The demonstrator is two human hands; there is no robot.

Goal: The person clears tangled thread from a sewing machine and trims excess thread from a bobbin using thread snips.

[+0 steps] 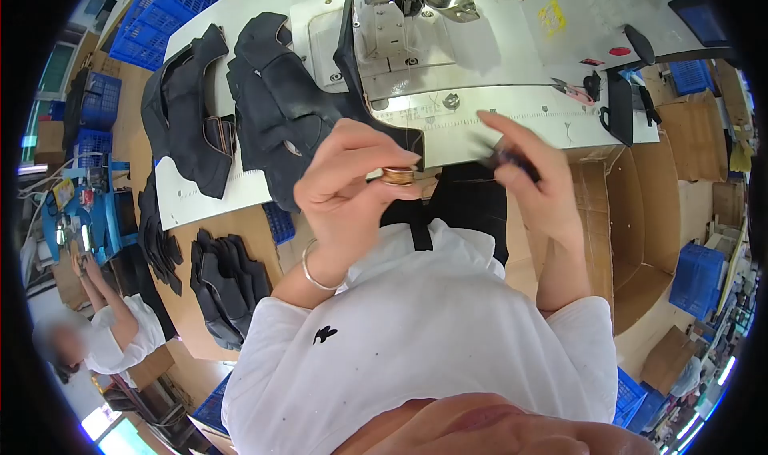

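My left hand [348, 191] pinches a small bobbin [398, 176] wound with copper-coloured thread between thumb and fingertips, above the table's front edge. To its right, my right hand [536, 171] is curled around a small dark tool [512, 163], blurred by motion, that looks like thread snips. A thin thread seems to run between the two hands. Just beyond them stands the sewing machine [388, 23], with a black fabric piece [352, 71] lying along its left side. More black sewn pieces [276, 95] lie on the white table [184, 191] to the left.
Pink-handled scissors [578, 92] lie on the table at the right. A large open cardboard box [640, 239] stands below right. Black pieces [228, 283] are stacked on a lower surface at left. Another person [120, 327] works at far left. Blue crates [172, 19] stand at upper left.
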